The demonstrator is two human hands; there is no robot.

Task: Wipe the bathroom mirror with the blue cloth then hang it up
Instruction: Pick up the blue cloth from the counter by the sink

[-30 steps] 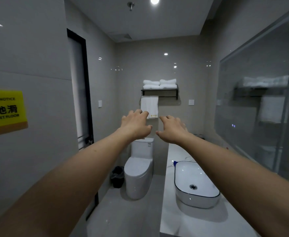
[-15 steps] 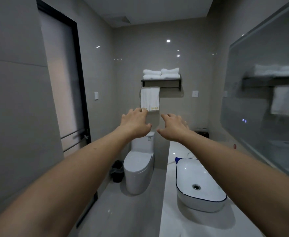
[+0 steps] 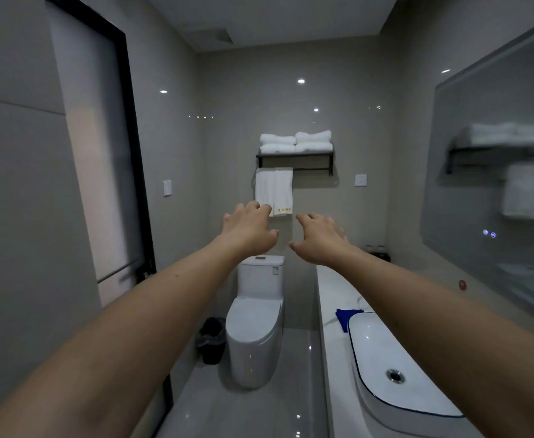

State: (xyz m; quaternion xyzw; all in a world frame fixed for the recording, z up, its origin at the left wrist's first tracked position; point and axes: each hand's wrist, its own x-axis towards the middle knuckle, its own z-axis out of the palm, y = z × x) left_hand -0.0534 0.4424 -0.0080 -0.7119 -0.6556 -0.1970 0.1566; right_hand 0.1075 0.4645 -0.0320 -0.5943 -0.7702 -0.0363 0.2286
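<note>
Step in hand: approach, nothing picked up yet. Left hand [image 3: 249,230] and right hand [image 3: 318,240] both stretched out ahead at chest height, palms down, fingers loosely spread, empty. They hang in mid-air, touching nothing.

Blue cloth [image 3: 344,317] lies on the counter [image 3: 330,298], just behind the basin [image 3: 398,368], partly hidden by its rim and by the right forearm. Mirror [image 3: 493,172] on the right wall, unwiped by the look of it; surface looks hazy, though blur makes that hard to judge.

Next move, prob.: bring right hand down and back toward the cloth, pinch it off the counter w/o dragging it into the basin.

Room: narrow. Floor strip between toilet [image 3: 256,327] and counter edge is the only walkway. Bin [image 3: 210,339] sits left of the toilet, near the door [image 3: 101,159]. Towel rack [image 3: 295,159] on the far wall has bare bar beside the white towel [image 3: 273,191], a likely hanging spot.
</note>
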